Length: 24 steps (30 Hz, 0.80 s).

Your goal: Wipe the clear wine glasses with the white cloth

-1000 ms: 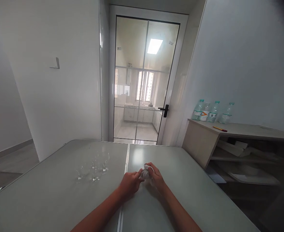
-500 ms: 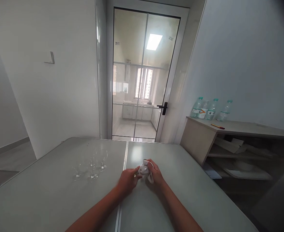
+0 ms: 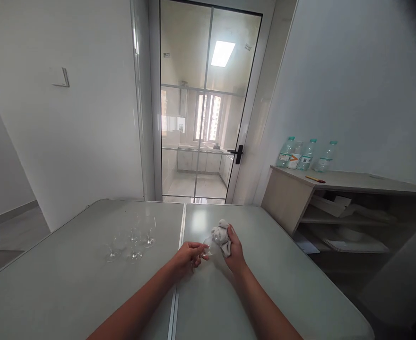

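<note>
Over the table's middle, my left hand (image 3: 189, 255) pinches a clear glass (image 3: 210, 247) by its near end. My right hand (image 3: 236, 248) is wrapped round a crumpled white cloth (image 3: 222, 237), just to the right of the glass. Whether the cloth touches the glass I cannot tell. Several clear stemmed glasses (image 3: 149, 240) stand in a group on the left half of the table; their outlines are faint.
The pale table (image 3: 69, 283) has a metal seam down its middle. To the right stands a shelf cabinet (image 3: 289, 200) with several plastic bottles (image 3: 306, 157) and a brush-like stick (image 3: 315, 179) on top. A glass-paned door (image 3: 238, 154) is beyond the table.
My right hand has drawn the cloth off to the right and up, so more of the glass in my left hand shows. The camera view has shifted slightly.
</note>
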Each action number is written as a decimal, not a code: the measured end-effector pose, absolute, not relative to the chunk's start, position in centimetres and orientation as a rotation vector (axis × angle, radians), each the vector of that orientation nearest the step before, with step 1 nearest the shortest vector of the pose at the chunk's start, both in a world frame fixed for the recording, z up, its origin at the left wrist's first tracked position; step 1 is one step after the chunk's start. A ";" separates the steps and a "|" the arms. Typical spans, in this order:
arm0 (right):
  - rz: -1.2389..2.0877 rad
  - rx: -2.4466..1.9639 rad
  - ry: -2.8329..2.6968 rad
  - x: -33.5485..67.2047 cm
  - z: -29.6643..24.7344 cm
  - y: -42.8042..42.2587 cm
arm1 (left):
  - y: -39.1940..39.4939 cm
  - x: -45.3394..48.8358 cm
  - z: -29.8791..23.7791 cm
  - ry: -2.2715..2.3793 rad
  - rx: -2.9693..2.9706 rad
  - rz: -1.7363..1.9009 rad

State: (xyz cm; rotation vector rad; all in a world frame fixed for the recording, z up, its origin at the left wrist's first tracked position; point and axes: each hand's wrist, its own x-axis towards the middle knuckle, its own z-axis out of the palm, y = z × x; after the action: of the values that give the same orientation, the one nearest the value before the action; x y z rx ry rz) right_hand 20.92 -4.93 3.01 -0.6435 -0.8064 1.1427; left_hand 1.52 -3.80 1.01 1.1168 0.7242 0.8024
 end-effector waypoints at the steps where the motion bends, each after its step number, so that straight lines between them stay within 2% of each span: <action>1: 1.128 -0.624 -0.737 21.1 3.2 -4.8 | -3.9 1.6 1.2 0.745 1.191 0.876; 7: 1.267 -0.609 -0.828 20.8 3.2 -4.8 | -5.3 2.4 1.6 0.789 1.482 1.069; 16: 1.410 -0.639 -0.993 18.5 3.7 -6.3 | -4.8 2.7 1.5 0.789 1.271 1.322; 24: 1.200 -0.800 -1.036 17.4 2.8 -7.1 | -4.0 2.7 0.8 0.903 1.162 1.333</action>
State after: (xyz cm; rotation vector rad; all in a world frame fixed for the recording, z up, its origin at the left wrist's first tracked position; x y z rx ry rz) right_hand 17.36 -7.07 2.75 -0.8000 -1.0362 1.1995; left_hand 2.70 -3.96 0.78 1.1618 0.9034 1.3331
